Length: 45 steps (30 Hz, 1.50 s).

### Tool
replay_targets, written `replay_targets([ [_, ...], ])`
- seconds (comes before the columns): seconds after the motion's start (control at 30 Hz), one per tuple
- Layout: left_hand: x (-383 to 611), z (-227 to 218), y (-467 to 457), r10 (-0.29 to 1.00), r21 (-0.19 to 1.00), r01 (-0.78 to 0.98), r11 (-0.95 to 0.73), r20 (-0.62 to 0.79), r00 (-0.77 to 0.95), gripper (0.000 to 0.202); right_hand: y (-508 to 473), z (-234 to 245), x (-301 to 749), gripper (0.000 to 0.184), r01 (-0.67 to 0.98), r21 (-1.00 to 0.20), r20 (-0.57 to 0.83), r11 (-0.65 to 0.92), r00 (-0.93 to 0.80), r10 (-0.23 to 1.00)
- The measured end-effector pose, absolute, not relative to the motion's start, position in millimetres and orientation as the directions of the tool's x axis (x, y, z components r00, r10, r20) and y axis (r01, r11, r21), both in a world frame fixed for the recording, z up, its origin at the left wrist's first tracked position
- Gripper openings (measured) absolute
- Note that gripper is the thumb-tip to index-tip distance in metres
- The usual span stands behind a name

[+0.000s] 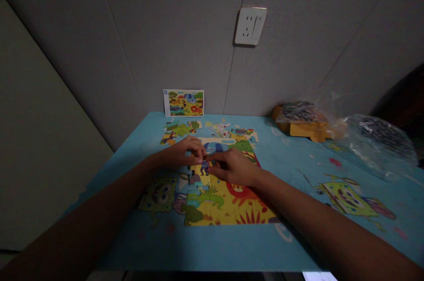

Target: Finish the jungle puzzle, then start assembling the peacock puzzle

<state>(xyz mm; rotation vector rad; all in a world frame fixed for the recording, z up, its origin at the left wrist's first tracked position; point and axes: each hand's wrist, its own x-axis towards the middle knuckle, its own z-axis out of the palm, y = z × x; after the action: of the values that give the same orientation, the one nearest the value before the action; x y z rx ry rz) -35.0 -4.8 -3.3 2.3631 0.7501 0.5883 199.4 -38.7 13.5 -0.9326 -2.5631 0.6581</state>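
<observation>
A partly joined jigsaw puzzle (225, 203) with a crocodile and a lion lies on the blue table (212, 245). My left hand (183, 153) and my right hand (232, 167) meet over its upper middle. The fingertips of both are pinched together on a small blue puzzle piece (205, 165) that rests on the puzzle. Loose joined sections (180, 131) and more pieces (232, 131) lie just beyond my hands. A reference picture card (183, 102) leans on the wall.
A yellow box in clear plastic (301, 122) and a crumpled plastic bag (377, 144) sit at the back right. A wall socket (250, 25) hangs above. The tablecloth has cartoon prints (347, 199). The table's left edge drops to the floor.
</observation>
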Motion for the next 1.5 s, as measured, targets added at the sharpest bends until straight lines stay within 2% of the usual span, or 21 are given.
replay_targets([
  [0.13,-34.6,-3.8,-3.0,0.617,0.645,0.352,-0.678,0.239,0.750,0.024,-39.1,14.6,199.5,0.031,0.535,-0.485,0.144,0.692,-0.732,0.666],
  [0.4,-32.8,0.0,-5.0,0.594,0.625,0.350,-0.698,0.232,0.770,0.019,-37.6,13.5,201.3,0.032,0.551,-0.319,0.138,0.771,-0.778,0.613],
  [0.67,-31.9,0.3,-7.4,0.632,0.625,0.395,-0.673,0.210,0.746,0.015,-37.8,14.7,199.6,0.035,0.556,-0.268,0.123,0.786,-0.790,0.601],
  [1.2,-33.5,2.6,-10.3,0.601,0.611,0.387,-0.690,0.186,0.777,0.012,-36.5,12.4,200.2,0.031,0.509,-0.257,0.140,0.822,-0.822,0.553],
  [1.5,-32.6,2.8,-11.7,0.598,0.588,0.398,-0.704,0.188,0.779,0.012,-38.4,14.0,199.8,0.030,0.566,-0.333,0.112,0.754,-0.770,0.628],
])
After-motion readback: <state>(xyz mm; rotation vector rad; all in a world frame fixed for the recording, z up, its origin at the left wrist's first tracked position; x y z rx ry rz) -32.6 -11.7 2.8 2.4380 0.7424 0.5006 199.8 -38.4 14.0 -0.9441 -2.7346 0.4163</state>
